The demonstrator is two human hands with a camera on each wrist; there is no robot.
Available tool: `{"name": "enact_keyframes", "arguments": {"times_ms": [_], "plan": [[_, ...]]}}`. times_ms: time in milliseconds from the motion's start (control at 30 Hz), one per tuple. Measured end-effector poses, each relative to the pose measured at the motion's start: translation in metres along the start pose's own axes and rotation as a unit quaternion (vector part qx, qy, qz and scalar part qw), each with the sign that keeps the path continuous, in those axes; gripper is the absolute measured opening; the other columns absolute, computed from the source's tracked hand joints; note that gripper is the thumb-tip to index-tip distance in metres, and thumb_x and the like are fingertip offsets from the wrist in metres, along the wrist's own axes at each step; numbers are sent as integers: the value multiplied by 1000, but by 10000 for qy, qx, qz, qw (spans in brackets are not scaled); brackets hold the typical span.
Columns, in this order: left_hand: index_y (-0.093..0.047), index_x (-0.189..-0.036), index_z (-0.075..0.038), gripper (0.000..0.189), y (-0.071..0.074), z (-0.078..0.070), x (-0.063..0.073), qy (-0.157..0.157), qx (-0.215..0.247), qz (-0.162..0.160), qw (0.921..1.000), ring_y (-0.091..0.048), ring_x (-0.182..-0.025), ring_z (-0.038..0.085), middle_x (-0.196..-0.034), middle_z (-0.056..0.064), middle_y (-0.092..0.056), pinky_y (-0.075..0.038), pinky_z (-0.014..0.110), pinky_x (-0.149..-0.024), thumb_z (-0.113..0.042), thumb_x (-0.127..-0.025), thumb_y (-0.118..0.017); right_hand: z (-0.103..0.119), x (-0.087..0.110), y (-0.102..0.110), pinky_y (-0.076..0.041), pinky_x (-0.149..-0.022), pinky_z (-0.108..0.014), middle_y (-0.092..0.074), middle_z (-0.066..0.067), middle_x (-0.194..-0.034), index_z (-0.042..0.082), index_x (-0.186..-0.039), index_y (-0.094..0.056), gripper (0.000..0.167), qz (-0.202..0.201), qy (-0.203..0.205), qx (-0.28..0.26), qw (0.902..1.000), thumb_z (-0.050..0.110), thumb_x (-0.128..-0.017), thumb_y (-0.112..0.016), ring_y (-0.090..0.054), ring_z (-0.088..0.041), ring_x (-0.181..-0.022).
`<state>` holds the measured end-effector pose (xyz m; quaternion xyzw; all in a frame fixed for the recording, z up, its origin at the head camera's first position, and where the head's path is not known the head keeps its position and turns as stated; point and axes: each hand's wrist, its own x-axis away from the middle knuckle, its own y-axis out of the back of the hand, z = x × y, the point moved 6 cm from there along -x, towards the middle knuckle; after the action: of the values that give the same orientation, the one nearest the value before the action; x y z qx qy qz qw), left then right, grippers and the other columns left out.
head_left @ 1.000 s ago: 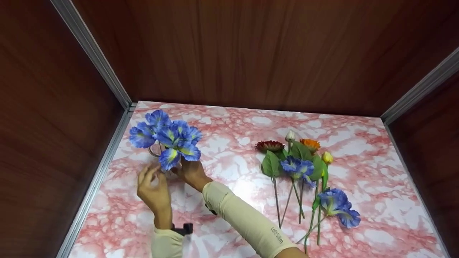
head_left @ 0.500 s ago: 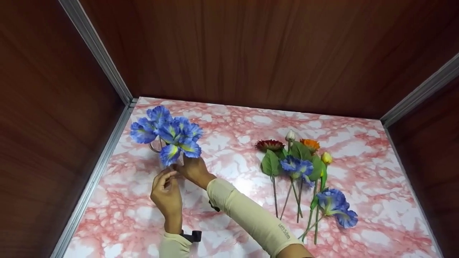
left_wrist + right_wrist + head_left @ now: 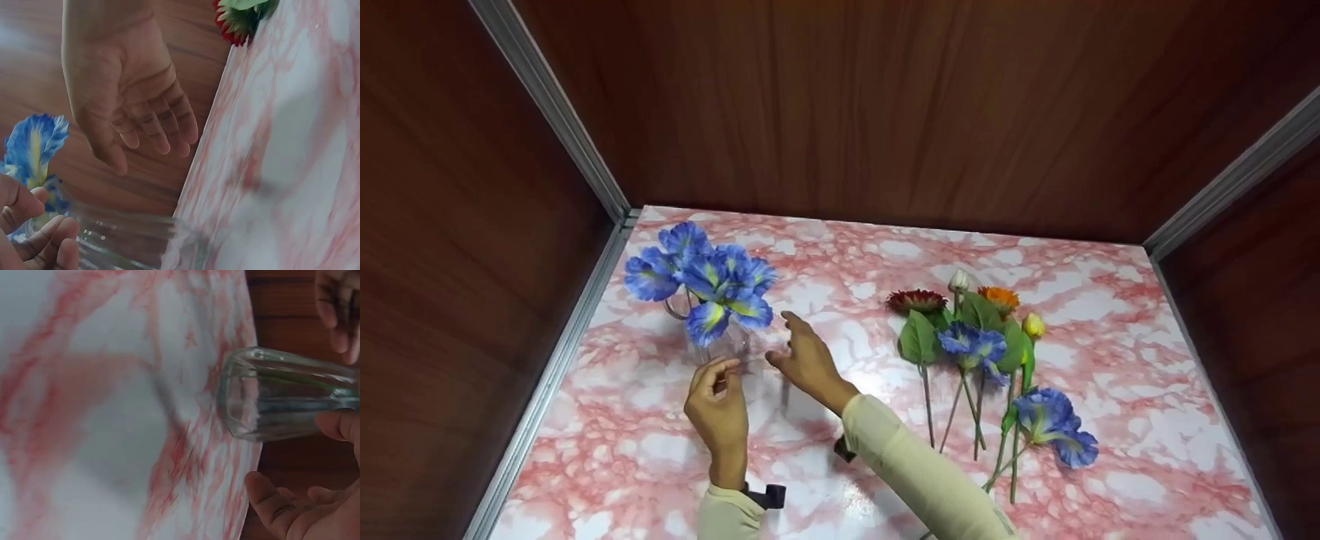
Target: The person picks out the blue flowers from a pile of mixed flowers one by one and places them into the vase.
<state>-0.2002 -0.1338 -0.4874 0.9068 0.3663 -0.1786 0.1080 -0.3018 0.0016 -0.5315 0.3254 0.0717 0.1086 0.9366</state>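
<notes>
A clear glass vase stands at the table's left with several blue artificial irises in it. Green stems show through the glass in the right wrist view. My right hand is just right of the vase, apart from it, thumb and fingers spread and holding nothing. Close in front of the vase is my left hand, its fingers loosely bent. In the left wrist view its fingertips are near the glass rim and a blue iris, with nothing seen between them.
On the right of the marbled table lie a dark red flower, an orange flower, a white bud, a yellow bud and loose blue irises. Brown wooden panels enclose the table.
My right hand has drawn back from beneath the irises at the vase, moving right with its fingers spreading. My left hand has shifted a little right. The irises stay in the vase.
</notes>
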Motion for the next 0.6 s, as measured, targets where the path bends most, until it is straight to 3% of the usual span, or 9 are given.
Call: {"name": "enact_keyframes", "arguments": {"times_ms": [100, 333, 600], "plan": [[-71, -81, 9, 17, -7, -11, 4, -24, 5, 222, 9998, -60, -75, 32, -89, 23, -66, -47, 19, -67, 20, -76, -58, -8, 13, 11, -52, -82, -40, -56, -19, -129, 4, -142, -41, 67, -13, -52, -398, 9992, 17, -84, -72, -64, -33, -100], [-74, -85, -1, 20, -31, 26, 19, 85, -40, 809, 9967, -61, -76, 22, -90, 11, -69, -48, 18, -66, 14, -79, -62, -31, 41, 48, -54, -78, -40, -60, -22, -121, 1, -135, -49, 55, -336, -231, -1133, 9927, 12, -86, -70, -64, -37, -97], [-74, -85, -3, 20, -55, 26, 38, 122, -291, 1468, 9887, -60, -69, 16, -83, 5, -68, -49, 20, -62, 10, -77, -62, -58, 64, 85, -54, -72, -32, -69, -17, -102, -4, -121, -60, 36, -854, -590, -1748, 9791, 9, -87, -67, -68, -27, -86]]}}
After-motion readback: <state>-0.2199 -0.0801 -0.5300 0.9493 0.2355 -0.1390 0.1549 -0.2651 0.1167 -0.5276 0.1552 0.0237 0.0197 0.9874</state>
